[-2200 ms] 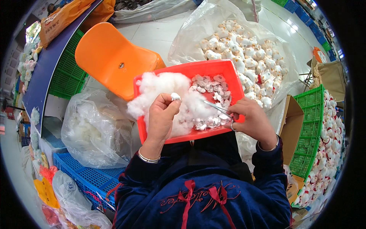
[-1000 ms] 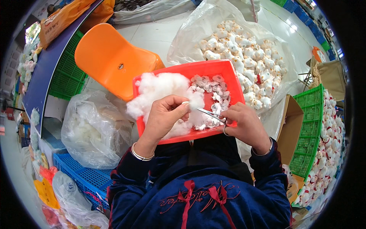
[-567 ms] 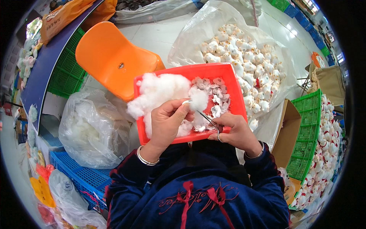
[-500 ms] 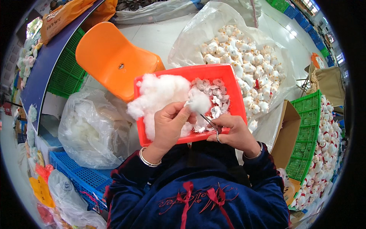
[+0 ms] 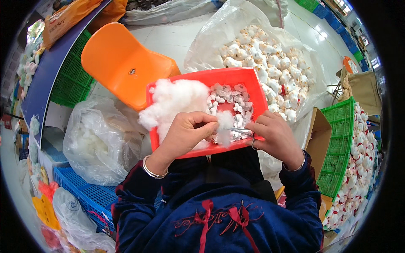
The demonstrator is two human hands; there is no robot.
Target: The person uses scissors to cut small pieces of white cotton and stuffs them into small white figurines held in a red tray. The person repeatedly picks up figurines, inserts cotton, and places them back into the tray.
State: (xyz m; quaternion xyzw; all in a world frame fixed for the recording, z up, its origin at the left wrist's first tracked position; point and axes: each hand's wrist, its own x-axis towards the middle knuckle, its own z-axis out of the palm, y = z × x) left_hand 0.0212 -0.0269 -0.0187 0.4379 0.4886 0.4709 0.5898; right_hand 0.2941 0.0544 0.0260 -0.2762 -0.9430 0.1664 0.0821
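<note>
My left hand [image 5: 189, 131] is closed in a pinch over the red tray [image 5: 259, 90], at the edge of a loose tuft of white stuffing [image 5: 225, 120]. Whether a small fabric piece is also between those fingers is hidden. Slim metal forceps [image 5: 241, 132] with finger loops are gripped in my right hand [image 5: 273, 135]; their tips point left into the tuft. A big heap of white fibre stuffing [image 5: 179, 99] fills the tray's left side. Several small white and grey fabric pieces [image 5: 240, 103] lie in its right side.
Beyond the tray stands an orange chair [image 5: 126, 67]. A clear bag [image 5: 206, 40] of white stuffed toys [image 5: 274, 63] lies at the far right. On the left are a plastic bag of stuffing [image 5: 99, 145] and a blue crate [image 5: 86, 185]; a green crate [image 5: 337, 147] stands right.
My right hand has shifted right and up, with the forceps lying flatter. The tuft looks more spread out and sits slightly lower. My left hand still pinches at its edge.
</note>
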